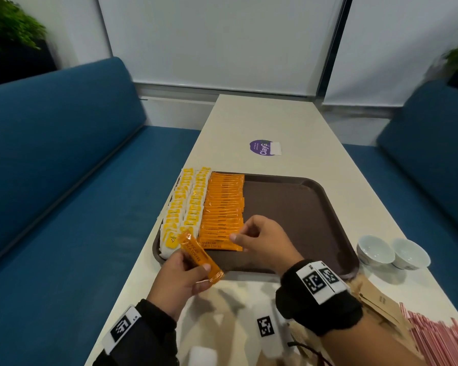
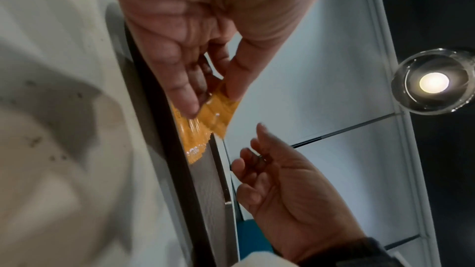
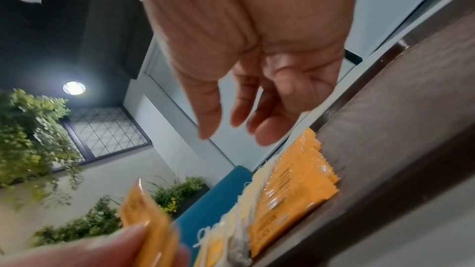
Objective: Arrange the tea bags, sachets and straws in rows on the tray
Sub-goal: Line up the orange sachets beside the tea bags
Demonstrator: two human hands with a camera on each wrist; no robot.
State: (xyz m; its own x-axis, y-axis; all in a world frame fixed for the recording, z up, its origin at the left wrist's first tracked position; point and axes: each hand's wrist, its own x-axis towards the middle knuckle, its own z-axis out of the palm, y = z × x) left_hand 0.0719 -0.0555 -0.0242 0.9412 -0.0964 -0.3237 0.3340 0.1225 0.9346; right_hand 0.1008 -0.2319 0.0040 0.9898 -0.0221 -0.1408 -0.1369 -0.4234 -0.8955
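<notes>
left hand (image 1: 181,277) grip: pinches orange sachet (image 1: 201,256), long axis diagonal
right hand (image 1: 262,240) grip: loosely curled, empty, just right of sachet, over sachet row (image 1: 222,207)

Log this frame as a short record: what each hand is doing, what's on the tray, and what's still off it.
left hand: holds one orange sachet above the tray's near edge
right hand: empty, fingers loosely curled, over the sachet row
tray: two tea bag rows at left, sachet row beside them, right half bare
off tray: straws, brown packets, two bowls
</notes>
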